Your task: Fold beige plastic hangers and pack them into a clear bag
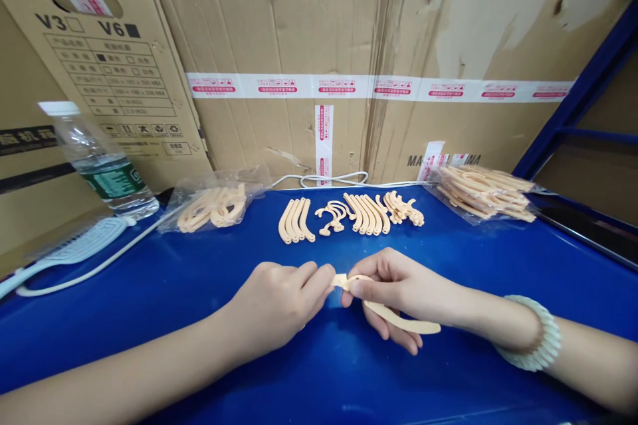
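Observation:
My left hand (284,299) is closed, its thumb and fingers pinching the end of a small pale beige piece (339,280). Just to the right, my right hand (399,289) grips a flat, curved beige strip (406,323) that runs under the palm and sticks out below it. The pieces meet between my fingertips; whether they are joined or one part I cannot tell. Behind my hands lie curved beige bars in a left group (296,220) and a right group (367,214), with thin hooked pieces (333,216) between them and a small pile of beige parts (403,207) beside.
Beige rings in a clear bag (212,206) lie back left, and a bag of long beige strips (486,191) back right. A water bottle (107,166), a light blue fan-like object (84,242) and a white cable (119,259) are at left. Cardboard (279,139) walls the blue table (199,358).

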A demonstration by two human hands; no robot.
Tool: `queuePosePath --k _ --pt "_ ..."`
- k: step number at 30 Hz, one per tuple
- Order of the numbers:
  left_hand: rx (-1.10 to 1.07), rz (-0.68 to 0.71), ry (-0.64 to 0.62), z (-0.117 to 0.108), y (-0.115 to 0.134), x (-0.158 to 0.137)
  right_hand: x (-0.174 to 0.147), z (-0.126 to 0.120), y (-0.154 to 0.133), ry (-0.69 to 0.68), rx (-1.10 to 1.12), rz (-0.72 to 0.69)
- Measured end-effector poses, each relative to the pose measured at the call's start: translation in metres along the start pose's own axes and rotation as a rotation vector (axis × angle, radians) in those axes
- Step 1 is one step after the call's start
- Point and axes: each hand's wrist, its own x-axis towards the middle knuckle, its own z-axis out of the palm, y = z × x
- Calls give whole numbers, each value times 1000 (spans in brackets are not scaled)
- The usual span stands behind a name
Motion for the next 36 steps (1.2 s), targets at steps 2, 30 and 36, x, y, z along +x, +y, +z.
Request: queuePosePath --k 2,30,36 --pt "26 34 -22 0 1 0 0 2 2 10 -21 40" --pt "-382 -331 -42 -7 -4 3 -10 17 -1 243 -282 -208" --pt "-1199 -888 -114 -3 -6 12 -8 -11 -20 315 -119 -282"
